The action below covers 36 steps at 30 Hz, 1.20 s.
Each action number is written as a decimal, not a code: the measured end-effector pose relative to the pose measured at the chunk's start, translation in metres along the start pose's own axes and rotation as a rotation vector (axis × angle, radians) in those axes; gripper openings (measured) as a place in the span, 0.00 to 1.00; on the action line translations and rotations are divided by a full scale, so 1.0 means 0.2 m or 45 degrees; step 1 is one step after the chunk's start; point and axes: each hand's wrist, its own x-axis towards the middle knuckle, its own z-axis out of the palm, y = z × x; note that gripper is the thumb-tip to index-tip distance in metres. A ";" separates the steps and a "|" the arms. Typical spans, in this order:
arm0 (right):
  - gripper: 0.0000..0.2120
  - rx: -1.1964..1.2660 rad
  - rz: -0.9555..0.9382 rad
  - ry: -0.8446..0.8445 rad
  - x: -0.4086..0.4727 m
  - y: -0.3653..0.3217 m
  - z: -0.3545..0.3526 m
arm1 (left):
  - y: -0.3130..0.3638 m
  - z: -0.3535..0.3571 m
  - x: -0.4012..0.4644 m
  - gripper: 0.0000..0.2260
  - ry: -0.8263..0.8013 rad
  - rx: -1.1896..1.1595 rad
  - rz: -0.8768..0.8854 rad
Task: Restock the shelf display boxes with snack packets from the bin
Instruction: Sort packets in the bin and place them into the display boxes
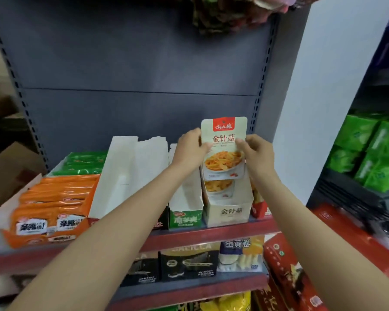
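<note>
Far left on the shelf (pixel 211 232): orange packs (pixel 54 203), green packs behind, then a tall white carton (pixel 126 176). Next, a green-fronted display box (pixel 185 212), looking nearly empty. Left hand (pixel 190 147) pinching the left edge of the snack packet (pixel 224 147), fingers curled onto it. Packet upright, long axis vertical, held directly above the beige display box (pixel 228 209), lower edge near the packets already standing inside. Cream pouch, red brand band on top, red lettering, picture of yellow-orange strands in a dish. Right hand (pixel 256 151) gripping the right edge likewise, thumb across the front. Both hands equally near; probably a straight drop down into the box. Bin out of view.
</note>
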 end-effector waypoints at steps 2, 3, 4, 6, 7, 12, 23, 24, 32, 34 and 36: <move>0.07 -0.026 0.047 -0.052 -0.02 0.02 -0.01 | -0.03 0.01 0.00 0.11 -0.040 0.130 -0.014; 0.06 -0.058 0.069 -0.068 -0.02 0.03 -0.02 | -0.05 0.02 0.00 0.11 -0.083 0.193 -0.009; 0.05 -0.104 0.079 -0.075 -0.01 0.05 -0.03 | -0.05 0.02 0.00 0.11 -0.134 0.239 0.005; 0.03 -0.179 0.082 -0.095 0.00 0.07 -0.05 | -0.05 0.03 0.01 0.11 -0.211 0.277 0.036; 0.02 -0.199 0.082 -0.111 0.01 0.07 -0.06 | -0.05 0.03 0.01 0.11 -0.235 0.281 0.042; 0.04 -0.292 -0.007 -0.214 0.06 0.07 -0.09 | -0.04 0.04 -0.01 0.13 -0.281 0.178 0.037; 0.11 -0.589 -0.246 -0.275 0.11 0.11 -0.06 | -0.06 0.06 0.02 0.12 -0.196 0.091 0.161; 0.08 -0.633 -0.277 -0.269 0.12 0.11 -0.05 | -0.05 0.06 0.03 0.12 -0.203 0.093 0.157; 0.08 -0.744 -0.276 -0.315 0.16 0.07 -0.02 | -0.07 0.08 0.04 0.11 -0.152 0.106 0.136; 0.13 -0.729 -0.224 -0.395 0.16 0.06 -0.02 | -0.06 0.09 0.04 0.11 -0.160 0.115 0.119; 0.12 -0.776 -0.229 -0.364 0.15 0.04 -0.01 | -0.05 0.08 0.04 0.13 -0.145 0.156 0.107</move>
